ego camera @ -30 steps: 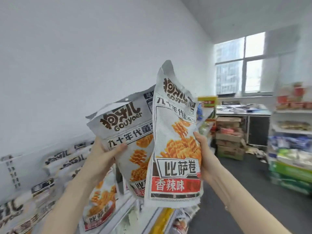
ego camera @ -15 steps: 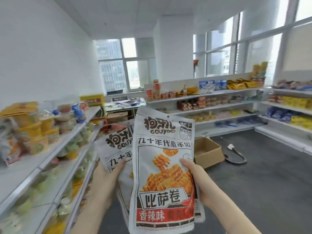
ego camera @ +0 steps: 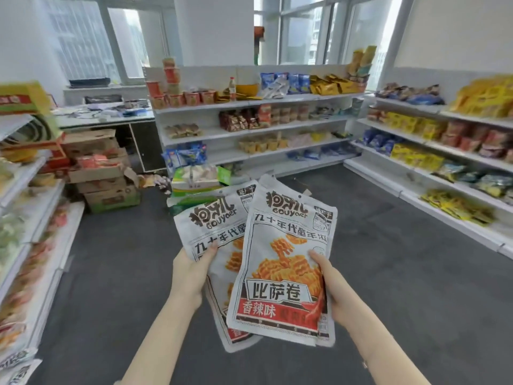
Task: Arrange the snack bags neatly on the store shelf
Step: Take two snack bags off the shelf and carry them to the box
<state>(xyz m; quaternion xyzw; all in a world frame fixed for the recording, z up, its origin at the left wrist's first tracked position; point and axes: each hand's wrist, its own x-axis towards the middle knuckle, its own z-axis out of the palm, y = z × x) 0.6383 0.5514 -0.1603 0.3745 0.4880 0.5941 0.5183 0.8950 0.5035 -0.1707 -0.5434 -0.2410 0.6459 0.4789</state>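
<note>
While both hands are full, the head view shows the carrying step rather than any placing: the left hand [ego camera: 191, 269] is closed on the rear snack bag [ego camera: 213, 232], thumb pressed on its front, and the right hand [ego camera: 331, 284] is closed on the front snack bag [ego camera: 280, 268], which overlaps the other, both upright over the grey floor [ego camera: 402, 259]. Matching grey-and-white bags [ego camera: 16, 362] lie on the left shelf [ego camera: 41, 295], at its near bottom corner, well apart from the hands. Judging by that, the next move calls for turning toward that shelf, freeing one bag at a time and standing each label-out in line; where exactly a gap lies cannot be told.
</note>
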